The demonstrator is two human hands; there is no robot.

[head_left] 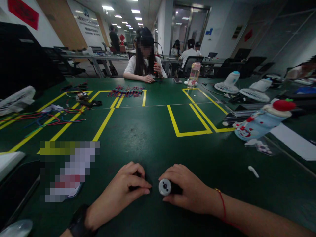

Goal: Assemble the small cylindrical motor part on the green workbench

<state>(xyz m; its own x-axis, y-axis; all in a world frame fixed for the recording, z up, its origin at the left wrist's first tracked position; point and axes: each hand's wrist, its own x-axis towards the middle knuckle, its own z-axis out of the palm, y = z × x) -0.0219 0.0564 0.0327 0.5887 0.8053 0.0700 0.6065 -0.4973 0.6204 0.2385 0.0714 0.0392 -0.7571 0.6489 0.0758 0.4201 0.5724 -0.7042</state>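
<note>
My right hand (185, 187) is closed around what looks like a small electric motor (165, 187). Its round silver end has several dark holes and faces me; the rest of its body is mostly hidden by the fingers. Just to the left, my left hand (125, 184) has its thumb and index finger pinched together a short gap from the motor. Whatever those fingertips hold, if anything, is too small or hidden to make out. Both hands are low over the green tabletop (140, 141), near its front edge.
A patterned blue bottle (259, 121) and a white earbud (253, 171) are on the right. Left are loose wires (54, 118), a partly blurred sheet (74, 171) and a mouse (18, 228). A wire bundle (127, 91) lies before a seated person (145, 59). Fans (228, 84) stand far right.
</note>
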